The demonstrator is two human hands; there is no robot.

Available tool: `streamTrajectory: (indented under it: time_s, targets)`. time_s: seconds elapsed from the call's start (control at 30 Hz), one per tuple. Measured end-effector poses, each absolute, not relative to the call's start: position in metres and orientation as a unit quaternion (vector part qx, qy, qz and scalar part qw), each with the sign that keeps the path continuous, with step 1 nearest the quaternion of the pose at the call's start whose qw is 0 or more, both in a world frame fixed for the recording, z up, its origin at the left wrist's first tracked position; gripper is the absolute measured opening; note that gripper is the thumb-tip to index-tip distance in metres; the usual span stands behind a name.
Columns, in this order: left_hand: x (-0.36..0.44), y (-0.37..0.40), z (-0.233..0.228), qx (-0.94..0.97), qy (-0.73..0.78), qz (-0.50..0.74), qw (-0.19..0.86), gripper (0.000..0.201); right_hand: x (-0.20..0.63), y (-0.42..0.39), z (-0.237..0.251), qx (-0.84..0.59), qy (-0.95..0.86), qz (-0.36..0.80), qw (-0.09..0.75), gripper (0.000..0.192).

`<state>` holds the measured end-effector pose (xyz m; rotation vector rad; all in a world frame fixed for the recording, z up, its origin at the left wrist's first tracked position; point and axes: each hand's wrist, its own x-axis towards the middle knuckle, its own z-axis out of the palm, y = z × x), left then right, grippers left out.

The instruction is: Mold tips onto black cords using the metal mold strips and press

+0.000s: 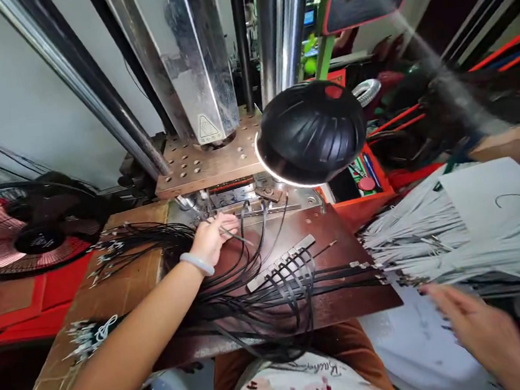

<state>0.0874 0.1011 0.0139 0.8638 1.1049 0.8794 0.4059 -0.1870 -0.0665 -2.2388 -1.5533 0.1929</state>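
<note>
Left hand pinching a thin black cable by the press die. Right hand, fingers spread, reaching for the grey bundle. Looks abt midway imo: black pile on the left, plenty grey ones left.

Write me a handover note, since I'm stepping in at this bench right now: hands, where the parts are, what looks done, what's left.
Left hand: pinching a thin tool, tip near the press jig.
Right hand: open, blurred, reaching toward the white straps; holds nothing.
Black cords: many spread across the brown plate; several lie across a metal bar, a few run up into the jig.
Done, apparently: a bundle with metal ends lies left of the hand.
Left, apparently: the cords on the plate and the white straps at right.
</note>
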Motion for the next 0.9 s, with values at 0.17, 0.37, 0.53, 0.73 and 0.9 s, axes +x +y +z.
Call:
streamTrajectory:
  time_s: [0.17,0.37,0.53,0.73,0.9]
  targets:
    - [0.145,0.120,0.016,0.374,0.387,0.186,0.822,0.037,0.440,-0.237,-0.167,-0.880,-0.461,0.098,0.063,0.039]
    - [0.161,0.117,0.017,0.499,0.306,0.340,0.736,0.031,0.434,-0.174,-0.091,-0.791,-0.548,-0.063,0.263,0.026]
    - [0.162,0.113,0.038,0.510,0.347,0.286,0.733,0.028,0.379,-0.042,-0.011,-0.579,-0.809,-0.006,0.101,0.038]
    - [0.159,0.122,0.009,0.467,0.521,0.240,0.673,0.009,0.346,0.072,0.009,-0.438,-0.896,0.018,-0.073,0.026]
    - [0.152,0.111,-0.006,0.488,0.512,0.301,0.640,0.010,0.327,0.070,0.003,-0.413,-0.910,-0.040,-0.012,0.035]
